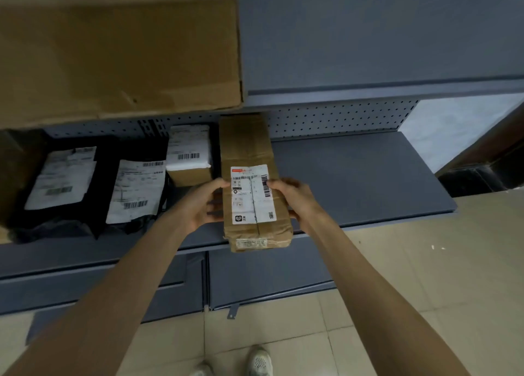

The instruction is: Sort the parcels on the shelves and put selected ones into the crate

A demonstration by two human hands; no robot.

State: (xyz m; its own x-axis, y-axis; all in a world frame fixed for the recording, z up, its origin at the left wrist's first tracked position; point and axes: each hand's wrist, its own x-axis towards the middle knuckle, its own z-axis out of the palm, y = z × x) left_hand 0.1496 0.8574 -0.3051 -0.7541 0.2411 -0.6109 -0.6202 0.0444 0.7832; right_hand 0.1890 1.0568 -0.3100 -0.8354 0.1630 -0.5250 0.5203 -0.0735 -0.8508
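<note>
Two black mailers (65, 177) lie left of the long cardboard parcel (252, 183) on the shelf (354, 177). Both hands clamp its near end, left hand (204, 203) and right hand (292, 197) on opposite sides, equally close; its long axis runs away from the person, overhanging the shelf edge.

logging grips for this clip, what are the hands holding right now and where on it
Both hands hold one long brown cardboard parcel with a white shipping label. The left hand has its grip on the left long side, the right hand on the right long side, near the front end.
</note>
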